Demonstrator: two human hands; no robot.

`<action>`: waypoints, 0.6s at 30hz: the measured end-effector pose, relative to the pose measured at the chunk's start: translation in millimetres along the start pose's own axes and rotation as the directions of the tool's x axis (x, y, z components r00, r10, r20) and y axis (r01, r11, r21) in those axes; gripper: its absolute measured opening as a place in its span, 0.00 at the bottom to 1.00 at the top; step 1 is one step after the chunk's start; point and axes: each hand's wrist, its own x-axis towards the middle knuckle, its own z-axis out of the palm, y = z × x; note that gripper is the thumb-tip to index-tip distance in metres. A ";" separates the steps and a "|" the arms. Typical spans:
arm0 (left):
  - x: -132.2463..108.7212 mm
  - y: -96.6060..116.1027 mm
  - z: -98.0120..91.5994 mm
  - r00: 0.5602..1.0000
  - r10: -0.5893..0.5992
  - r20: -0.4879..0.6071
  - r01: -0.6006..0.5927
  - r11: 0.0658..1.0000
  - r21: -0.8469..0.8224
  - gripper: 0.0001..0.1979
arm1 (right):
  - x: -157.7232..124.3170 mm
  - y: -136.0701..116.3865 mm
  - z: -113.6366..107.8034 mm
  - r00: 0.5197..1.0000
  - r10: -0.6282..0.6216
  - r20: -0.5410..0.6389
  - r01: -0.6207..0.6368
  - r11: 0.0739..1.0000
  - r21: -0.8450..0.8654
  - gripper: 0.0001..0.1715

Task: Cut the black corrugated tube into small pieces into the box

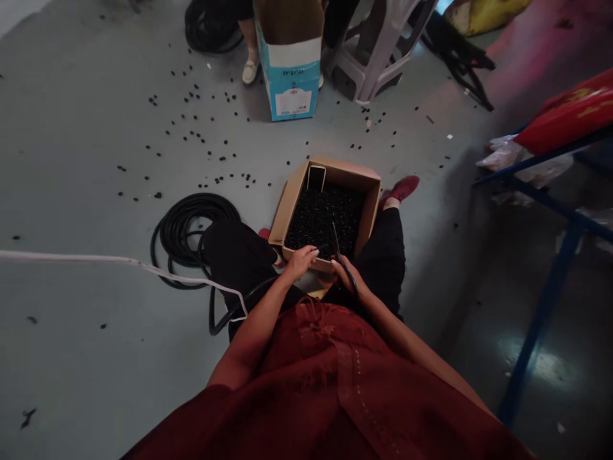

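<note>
A brown cardboard box (293,195) full of small black pieces (325,214) rests between my knees. My left hand (301,260) lies on the box's near edge with fingers curled over something I cannot make out. My right hand (345,271) is closed on a pair of scissors (338,250) whose blades point up over the black pieces. A thick black hose (189,233) lies coiled on the floor to my left and runs under my left arm.
Small black bits (201,137) are scattered over the grey floor. A blue and white carton (290,70), a white plastic stool (376,51) and another person's shoe (249,70) stand at the back. A blue metal frame (550,281) is on the right. A white cord (119,262) crosses the left.
</note>
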 end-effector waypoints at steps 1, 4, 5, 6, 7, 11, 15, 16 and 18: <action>2.4 0.4 -1.5 1.000 -0.020 -0.006 0.020 0.995 -0.100 0.16 | -3.3 -1.5 -2.8 0.999 -0.037 -0.019 0.035 0.995 -0.091 0.22; 5.5 2.7 -3.9 0.997 -0.071 -0.024 0.059 0.943 -0.329 0.18 | -12.5 -5.3 -9.3 0.993 -0.113 -0.022 0.100 0.941 -0.323 0.21; 5.5 3.6 -4.3 0.997 -0.080 -0.021 0.066 0.921 -0.384 0.21 | -14.9 -6.5 -10.6 0.993 -0.115 -0.007 0.105 0.930 -0.352 0.22; 5.2 4.4 -4.8 0.996 -0.083 -0.014 0.069 0.901 -0.429 0.23 | -16.8 -7.8 -11.4 0.993 -0.116 0.008 0.110 0.921 -0.374 0.22; 4.7 5.0 -5.2 0.996 -0.084 -0.006 0.072 0.883 -0.463 0.25 | -18.1 -9.3 -11.6 0.992 -0.122 0.020 0.120 0.911 -0.395 0.23; 2.3 4.6 -7.0 0.997 -0.082 -0.004 0.069 0.858 -0.509 0.28 | -18.9 -16.8 -6.8 0.985 -0.138 0.100 0.169 0.861 -0.480 0.27; 2.8 1.1 -6.0 0.996 -0.091 -0.016 0.071 0.868 -0.491 0.28 | -16.0 -21.6 -0.3 0.979 -0.089 0.182 0.173 0.838 -0.518 0.33; 3.4 0.4 -5.1 0.995 -0.097 -0.016 0.077 0.871 -0.485 0.28 | -15.0 -21.7 0.5 0.978 -0.083 0.191 0.173 0.833 -0.526 0.34; 4.9 -0.5 -2.9 0.994 -0.109 -0.017 0.089 0.880 -0.466 0.28 | -12.8 -20.4 0.7 0.978 -0.074 0.197 0.171 0.823 -0.541 0.35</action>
